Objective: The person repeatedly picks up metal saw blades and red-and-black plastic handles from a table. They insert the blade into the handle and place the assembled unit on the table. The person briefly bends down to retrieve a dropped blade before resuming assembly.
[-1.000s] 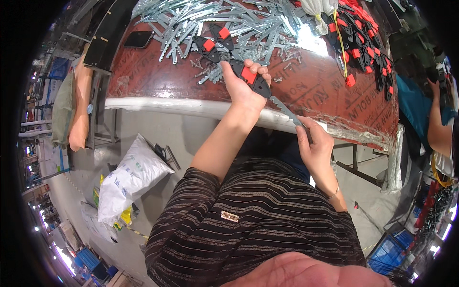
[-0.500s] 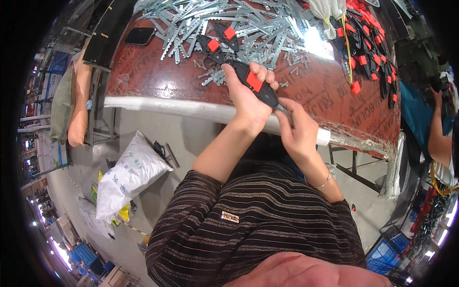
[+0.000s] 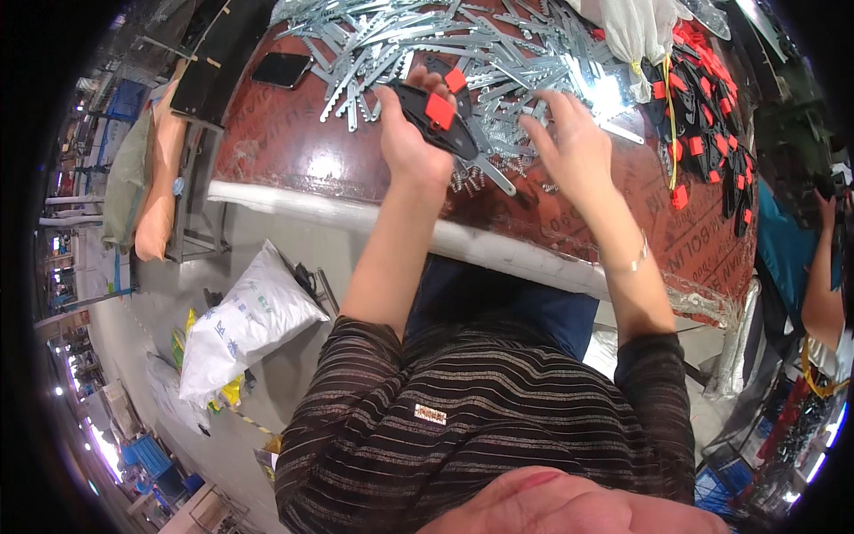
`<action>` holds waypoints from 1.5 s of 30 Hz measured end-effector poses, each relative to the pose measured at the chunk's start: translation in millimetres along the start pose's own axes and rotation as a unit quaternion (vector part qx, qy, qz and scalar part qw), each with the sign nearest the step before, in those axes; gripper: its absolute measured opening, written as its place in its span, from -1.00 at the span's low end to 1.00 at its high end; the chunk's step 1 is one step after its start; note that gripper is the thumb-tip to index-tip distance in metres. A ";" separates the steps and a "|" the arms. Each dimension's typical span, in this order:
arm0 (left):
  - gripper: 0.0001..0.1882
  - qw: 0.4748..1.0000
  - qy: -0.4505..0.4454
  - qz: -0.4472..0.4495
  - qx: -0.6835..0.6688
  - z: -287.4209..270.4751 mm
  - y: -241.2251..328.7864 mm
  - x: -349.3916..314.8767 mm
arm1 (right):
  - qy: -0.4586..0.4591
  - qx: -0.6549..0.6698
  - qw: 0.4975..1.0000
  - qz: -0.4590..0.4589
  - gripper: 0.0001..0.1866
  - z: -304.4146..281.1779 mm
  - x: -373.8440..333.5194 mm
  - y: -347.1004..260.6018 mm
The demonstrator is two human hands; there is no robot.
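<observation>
My left hand [image 3: 420,147] is closed round a black plastic clamp body [image 3: 427,116] with a red block [image 3: 439,110] on it. A flat metal strip [image 3: 495,174] sticks out of its lower right end. My right hand [image 3: 576,149] is apart from it, fingers spread and a little curled, over the near edge of a pile of notched metal strips [image 3: 498,67]; nothing shows in it. Just past my left fingers lies another black part with a red block [image 3: 455,80], partly hidden. Small metal springs [image 3: 516,165] lie between my hands.
A heap of black and red parts [image 3: 712,133] covers the table's right side, near a white cloth bag [image 3: 627,36]. A phone [image 3: 281,69] lies at the left. White padding [image 3: 356,210] lines the table's front edge. A white sack [image 3: 245,325] rests on the floor.
My right hand has let go at the metal strip's end and moved up and right toward the pile. My left hand has shifted left with the clamp body, the strip now showing.
</observation>
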State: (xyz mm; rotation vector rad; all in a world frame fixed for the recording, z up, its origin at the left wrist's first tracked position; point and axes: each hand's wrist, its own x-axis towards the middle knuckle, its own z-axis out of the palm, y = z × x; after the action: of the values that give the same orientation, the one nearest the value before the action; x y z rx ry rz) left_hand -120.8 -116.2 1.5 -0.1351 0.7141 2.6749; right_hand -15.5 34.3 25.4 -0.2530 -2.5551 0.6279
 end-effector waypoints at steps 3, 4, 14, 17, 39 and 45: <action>-0.63 0.998 0.000 0.041 0.039 -0.1 4.5 32.5 | 0.059 -0.113 0.988 -0.086 -0.71 45.5 44.7 40.4; -0.70 0.996 -0.003 0.065 0.063 -7.4 5.1 45.1 | 0.031 -0.116 0.989 -0.081 -0.73 59.2 53.0 46.3; -0.71 0.940 -0.082 0.179 0.277 17.7 -7.8 42.7 | 0.010 0.042 0.997 0.065 -0.88 9.1 -3.2 65.0; -0.73 0.931 -0.149 0.069 0.325 35.5 -44.4 33.4 | 0.016 0.282 0.937 0.206 -0.83 -24.3 -52.7 76.6; -0.52 0.607 -0.321 0.221 0.693 140.8 -297.0 71.0 | 0.218 0.505 0.784 0.289 -0.90 -60.2 -187.3 83.8; -0.69 0.760 -0.260 -0.064 0.592 128.7 -228.1 39.7 | 0.226 0.508 0.779 0.290 -0.90 -61.7 -186.8 82.1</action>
State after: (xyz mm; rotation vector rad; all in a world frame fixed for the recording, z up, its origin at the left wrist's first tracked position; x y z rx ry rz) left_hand -72.2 144.1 0.2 0.8049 1.8725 1.5215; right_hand 181.5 76.4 -44.5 -0.6907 -1.3506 1.7983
